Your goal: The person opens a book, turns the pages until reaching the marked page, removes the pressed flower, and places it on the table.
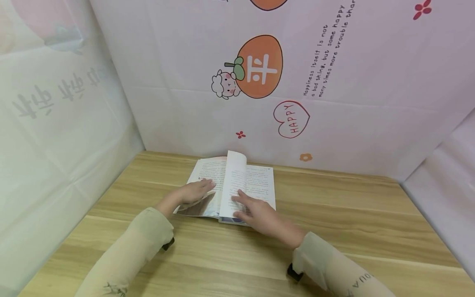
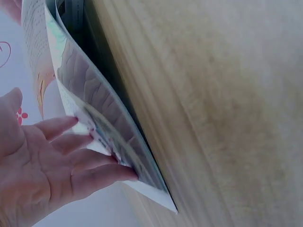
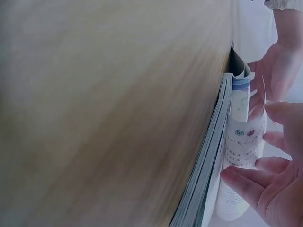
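Note:
An open book (image 1: 208, 169) lies on the wooden table, printed pages on both sides and a picture at the lower left. One page (image 1: 234, 181) stands raised near the spine and curves over. My left hand (image 1: 194, 192) rests on the left side with straight fingers; in the left wrist view its fingertips touch the illustrated page (image 2: 90, 85). Against the raised page is my right hand (image 1: 257, 212), thumb and fingers spread. From the right wrist, the right hand (image 3: 279, 165) has its thumb at the edge of the curled page (image 3: 244, 146), fingers beside its printed face.
The wooden table (image 1: 334, 214) extends around the book. A printed white cloth wall (image 1: 185, 115) rises just behind the book, with more white cloth at left (image 1: 67, 144) and right. Dark bands (image 1: 295, 272) show at the sleeve cuffs.

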`<control>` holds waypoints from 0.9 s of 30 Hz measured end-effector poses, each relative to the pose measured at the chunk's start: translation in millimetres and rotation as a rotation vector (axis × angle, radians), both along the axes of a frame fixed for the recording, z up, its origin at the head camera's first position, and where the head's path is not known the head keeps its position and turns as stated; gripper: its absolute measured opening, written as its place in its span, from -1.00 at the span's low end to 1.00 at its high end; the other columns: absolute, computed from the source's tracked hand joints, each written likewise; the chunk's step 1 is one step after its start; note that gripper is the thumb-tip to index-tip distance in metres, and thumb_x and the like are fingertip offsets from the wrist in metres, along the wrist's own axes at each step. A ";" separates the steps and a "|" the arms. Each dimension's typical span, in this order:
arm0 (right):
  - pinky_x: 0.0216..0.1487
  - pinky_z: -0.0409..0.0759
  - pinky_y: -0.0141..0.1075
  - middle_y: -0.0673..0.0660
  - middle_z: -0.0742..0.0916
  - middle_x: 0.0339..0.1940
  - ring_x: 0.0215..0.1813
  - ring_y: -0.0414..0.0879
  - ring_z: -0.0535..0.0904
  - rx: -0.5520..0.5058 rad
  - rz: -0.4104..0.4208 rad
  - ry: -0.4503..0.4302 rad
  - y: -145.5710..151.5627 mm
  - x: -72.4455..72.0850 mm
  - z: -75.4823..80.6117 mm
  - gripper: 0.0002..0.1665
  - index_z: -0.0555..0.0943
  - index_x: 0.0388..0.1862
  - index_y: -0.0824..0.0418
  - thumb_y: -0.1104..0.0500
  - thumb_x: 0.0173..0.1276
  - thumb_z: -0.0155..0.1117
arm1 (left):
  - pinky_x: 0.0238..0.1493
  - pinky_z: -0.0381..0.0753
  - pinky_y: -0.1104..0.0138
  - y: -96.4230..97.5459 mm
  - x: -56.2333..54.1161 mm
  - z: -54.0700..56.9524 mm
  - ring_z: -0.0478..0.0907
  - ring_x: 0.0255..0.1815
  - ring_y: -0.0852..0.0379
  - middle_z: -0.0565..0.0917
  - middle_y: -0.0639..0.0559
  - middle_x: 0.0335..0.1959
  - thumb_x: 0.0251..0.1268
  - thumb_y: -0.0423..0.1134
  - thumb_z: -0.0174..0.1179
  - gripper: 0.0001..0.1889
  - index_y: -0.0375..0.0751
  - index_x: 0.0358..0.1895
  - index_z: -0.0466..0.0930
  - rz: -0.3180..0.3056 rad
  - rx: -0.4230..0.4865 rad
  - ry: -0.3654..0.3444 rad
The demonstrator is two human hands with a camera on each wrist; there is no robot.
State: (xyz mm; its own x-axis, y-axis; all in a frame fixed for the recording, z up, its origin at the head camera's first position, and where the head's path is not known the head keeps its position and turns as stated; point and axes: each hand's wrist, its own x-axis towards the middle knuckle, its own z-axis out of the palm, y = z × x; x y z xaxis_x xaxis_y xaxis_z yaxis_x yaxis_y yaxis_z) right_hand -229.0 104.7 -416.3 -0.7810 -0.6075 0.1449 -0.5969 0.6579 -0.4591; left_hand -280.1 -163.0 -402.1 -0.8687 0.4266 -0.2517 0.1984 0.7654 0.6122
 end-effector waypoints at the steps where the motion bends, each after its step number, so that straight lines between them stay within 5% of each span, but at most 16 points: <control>1: -0.13 0.58 -0.25 0.27 0.38 0.55 -0.57 -0.36 0.34 0.004 0.004 0.004 -0.9 0.4 0.6 -0.40 0.51 0.46 0.12 -0.02 0.52 0.30 | 0.59 -0.14 -0.09 0.6 0.9 0.4 -0.17 0.65 -0.27 -0.01 -0.38 0.63 0.72 0.11 -0.40 -0.28 -0.45 0.61 0.00 0.015 0.007 -0.005; 7: 0.00 0.67 -0.18 0.27 0.39 0.54 -0.16 -0.18 0.70 0.012 0.028 -0.014 -7.4 2.2 3.0 -0.45 0.55 0.42 0.12 0.02 0.52 0.31 | 0.60 -0.18 -0.08 2.0 3.0 -1.5 -0.23 0.65 -0.28 -0.14 -0.39 0.65 0.69 0.17 -0.27 -0.18 -0.46 0.62 -0.17 0.077 0.064 -0.027; 10: 0.17 0.64 -0.09 0.26 0.38 0.55 0.17 -0.02 0.67 0.004 0.040 -0.026 -10.1 3.9 3.4 -0.46 0.55 0.43 0.12 0.05 0.52 0.31 | 0.60 -0.20 -0.07 3.7 3.3 -1.9 -0.25 0.66 -0.27 -0.18 -0.38 0.65 0.68 0.17 -0.23 -0.16 -0.45 0.63 -0.23 0.095 0.080 -0.034; 13: 0.26 0.57 -0.02 0.25 0.36 0.57 0.30 0.08 0.59 -0.007 0.052 -0.034 -12.6 5.5 3.0 -0.45 0.54 0.44 0.11 0.06 0.52 0.31 | 0.60 -0.21 -0.08 6.0 2.7 -1.8 -0.28 0.65 -0.28 -0.22 -0.41 0.64 0.68 0.15 -0.20 -0.14 -0.48 0.62 -0.29 0.101 0.074 -0.016; 16: 0.29 0.55 -0.01 0.26 0.36 0.57 0.31 0.10 0.58 -0.012 0.066 -0.036 -15.6 6.5 2.2 -0.44 0.52 0.45 0.12 0.07 0.52 0.31 | 0.59 -0.21 -0.11 7.1 1.8 -2.2 -0.32 0.65 -0.31 -0.27 -0.44 0.63 0.67 0.13 -0.14 -0.11 -0.50 0.61 -0.33 0.110 0.070 0.015; 21: 0.20 0.60 -0.07 0.25 0.36 0.57 -0.03 -0.04 0.69 0.006 0.085 -0.045 -21.8 8.1 0.7 -0.42 0.50 0.47 0.11 0.07 0.52 0.31 | 0.54 -0.08 -0.20 8.6 1.0 -3.8 -0.24 0.61 -0.43 -0.37 -0.55 0.58 0.62 0.11 -0.01 -0.04 -0.54 0.59 -0.35 0.124 0.039 0.072; 27: 0.31 0.53 -0.02 0.26 0.35 0.57 0.33 0.13 0.56 0.025 0.095 -0.058 -27.8 10.7 0.8 -0.42 0.49 0.47 0.12 0.06 0.53 0.30 | 0.51 -0.05 -0.27 11.4 2.9 -4.2 -0.23 0.57 -0.53 -0.42 -0.58 0.57 0.58 0.07 0.09 -0.01 -0.53 0.59 -0.35 0.133 0.020 0.097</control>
